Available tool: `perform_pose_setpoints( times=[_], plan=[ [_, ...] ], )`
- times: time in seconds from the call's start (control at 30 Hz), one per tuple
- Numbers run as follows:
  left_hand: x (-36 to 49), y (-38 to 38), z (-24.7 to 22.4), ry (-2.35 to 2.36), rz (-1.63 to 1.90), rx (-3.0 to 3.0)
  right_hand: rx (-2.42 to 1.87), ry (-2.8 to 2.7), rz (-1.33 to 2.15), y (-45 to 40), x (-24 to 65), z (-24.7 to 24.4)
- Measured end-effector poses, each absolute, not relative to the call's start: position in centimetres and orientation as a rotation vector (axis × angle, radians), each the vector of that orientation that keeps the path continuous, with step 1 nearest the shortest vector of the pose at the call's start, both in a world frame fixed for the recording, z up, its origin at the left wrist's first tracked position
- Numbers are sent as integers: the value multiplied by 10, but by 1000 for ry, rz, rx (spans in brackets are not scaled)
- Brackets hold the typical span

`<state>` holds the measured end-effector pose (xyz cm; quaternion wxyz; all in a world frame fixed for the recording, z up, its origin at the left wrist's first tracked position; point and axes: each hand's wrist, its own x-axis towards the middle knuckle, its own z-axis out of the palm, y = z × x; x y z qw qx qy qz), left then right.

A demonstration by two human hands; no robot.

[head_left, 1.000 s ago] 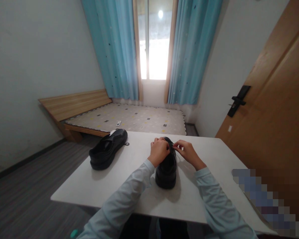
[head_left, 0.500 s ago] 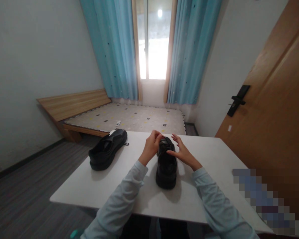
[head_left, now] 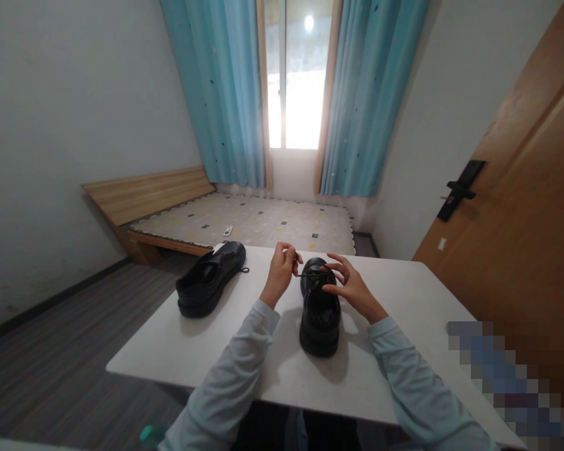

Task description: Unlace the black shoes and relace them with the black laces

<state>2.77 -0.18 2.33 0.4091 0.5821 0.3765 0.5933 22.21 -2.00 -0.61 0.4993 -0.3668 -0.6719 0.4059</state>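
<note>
A black lace-up shoe (head_left: 320, 335) stands on the white table, its toe pointing away from me and its opening facing me. Pinched in the fingers of my left hand (head_left: 281, 268), just left of the shoe, is a dark shoelace (head_left: 305, 275) that stretches across to the shoe's lacing. My right hand (head_left: 350, 286) is at the shoe's right side, thumb and fingers spread apart, with the fingertips over or against the upper near the laces. A matching black shoe (head_left: 207, 282) rests farther left, a small lace loop (head_left: 245, 270) sticking out beside it.
Both shoes are on a white table (head_left: 145, 351). Beyond it stands a low bed (head_left: 263, 219) with a small white remote-like object (head_left: 228, 231) on it. A wooden door (head_left: 521, 188) is at the right, and a blurred-out patch (head_left: 507, 376) covers the table's right edge.
My left hand has moved away from the shoe to the left, drawing the lace out with it. The right hand's fingers have curled in slightly over the shoe. The camera view has shifted a little.
</note>
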Motion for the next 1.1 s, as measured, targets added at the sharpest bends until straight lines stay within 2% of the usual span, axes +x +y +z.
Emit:
perform_pose_setpoints(
  times=[0.1,0.23,0.4,0.57,0.73,1.1],
  plan=[
    [29,-3,20,1188,1368,1806,-883,-1618,901,-22,220,-3],
    [32,-6,16,1259,1162,2029,-862,-1580,881,-24,219,0],
    [30,-6,18,1341,1173,2012,-986,-1460,754,-19,227,2],
    [23,0,17,1309,1140,2146,-1213,-1670,465,-14,236,1],
    [15,2,14,1349,1003,2330,-1172,-1636,578,-11,235,-5],
    [14,0,15,1226,982,2294,-1057,-1720,778,-11,231,-9]
  ],
)
